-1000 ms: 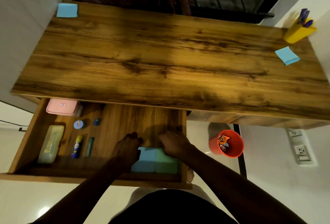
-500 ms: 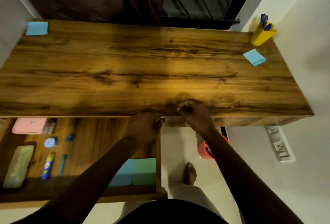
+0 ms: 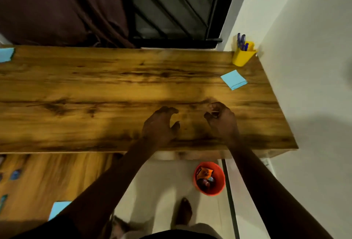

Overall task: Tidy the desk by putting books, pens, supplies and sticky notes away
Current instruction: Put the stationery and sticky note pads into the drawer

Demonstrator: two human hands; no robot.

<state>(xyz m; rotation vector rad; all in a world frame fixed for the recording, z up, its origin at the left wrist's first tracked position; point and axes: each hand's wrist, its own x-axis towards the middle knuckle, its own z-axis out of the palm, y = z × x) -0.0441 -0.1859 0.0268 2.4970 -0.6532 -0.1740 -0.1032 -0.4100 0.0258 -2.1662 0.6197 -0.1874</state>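
A person's left hand (image 3: pixel 161 124) and right hand (image 3: pixel 222 119) hover side by side over a wooden desk (image 3: pixel 95 90), the left fingers loosely bent, the right curled in. A blue sticky pad (image 3: pixel 233 79) lies at one o'clock, with a yellow pen cup (image 3: pixel 242 57) beyond it. A second pad (image 3: pixel 6 54) sits at ten o'clock, a drawer (image 3: pixel 57 177) stands open at seven, and there is an orange bin (image 3: pixel 219 189) at five.

Wooden desk (image 3: pixel 95 86) — blue sticky pad (image 3: pixel 233 79) near yellow pen cup (image 3: pixel 242 57), seemingly another pad (image 3: pixel 5 54) at far-left edge.
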